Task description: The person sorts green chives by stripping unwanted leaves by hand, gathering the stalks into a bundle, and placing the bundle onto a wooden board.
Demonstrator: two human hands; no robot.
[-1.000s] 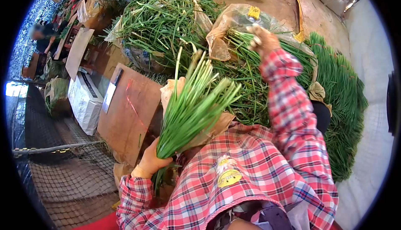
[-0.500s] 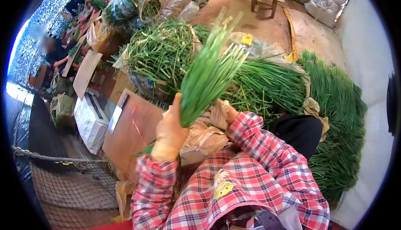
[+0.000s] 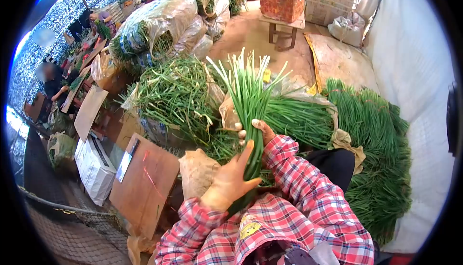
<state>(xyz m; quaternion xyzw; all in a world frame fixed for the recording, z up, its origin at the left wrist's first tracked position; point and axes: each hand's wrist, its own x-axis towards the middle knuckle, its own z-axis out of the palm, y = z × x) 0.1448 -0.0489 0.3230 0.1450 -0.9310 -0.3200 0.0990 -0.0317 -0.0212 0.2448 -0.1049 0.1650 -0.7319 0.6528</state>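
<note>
A bunch of garlic chives (image 3: 253, 99) stands nearly upright in front of my chest, its pale cut ends fanned out at the top. My right hand (image 3: 260, 131) is wrapped around the middle of the bunch, with fingertips showing on its left side. Lower down, my left hand (image 3: 231, 178) lies against the leaves, thumb and forefinger spread apart; its other fingers are hidden. The leaf ends hang toward my lap, partly covered by the left hand and sleeve. Behind the bunch lies a pile of loose chives (image 3: 299, 120).
A brown board (image 3: 144, 183) with a knife (image 3: 128, 159) is on the left, beside a white box (image 3: 94, 168). Ahead is a heap of tangled greens (image 3: 173, 91). Stacked chives (image 3: 371, 159) line the right. Other people sit at far left.
The bunch has swung from leaning right to nearly upright and sits lower. My left hand has moved down and right, its fingers spreading. The view has shifted, showing more of the background.
</note>
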